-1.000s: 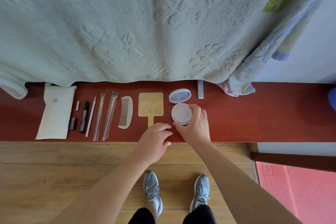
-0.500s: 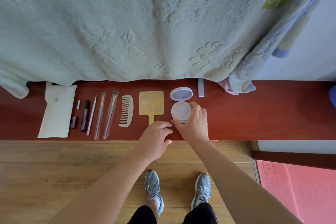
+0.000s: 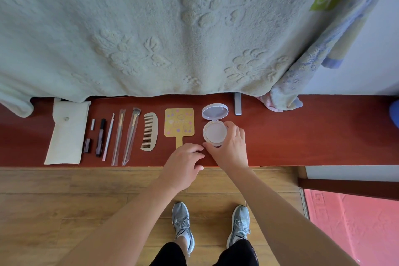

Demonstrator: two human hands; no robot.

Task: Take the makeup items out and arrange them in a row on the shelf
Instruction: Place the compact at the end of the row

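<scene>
Bearing the compact [image 3: 214, 131], a red shelf [image 3: 302, 136] lies between blanket [image 3: 151, 28] and wooden floor [image 3: 64, 201].

Red-brown shelf [image 3: 302, 136] with pouch [image 3: 67, 136], brushes [image 3: 131, 134], comb [image 3: 149, 131], mirror [image 3: 179, 123], open compact [image 3: 214, 131] in a row.

On the shelf [image 3: 302, 136], pouch [image 3: 67, 134], brushes [image 3: 130, 136], comb [image 3: 149, 130], mirror [image 3: 179, 122] and compact [image 3: 214, 131] lie left to right.

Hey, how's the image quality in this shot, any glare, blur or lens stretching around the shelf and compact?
Head view: soft light, no hard shadows; faint sheen on the shelf at far left; compact in the right hand is sharp; patterned cloth at top right smears soft; wide lens stretches the forearms.
</scene>
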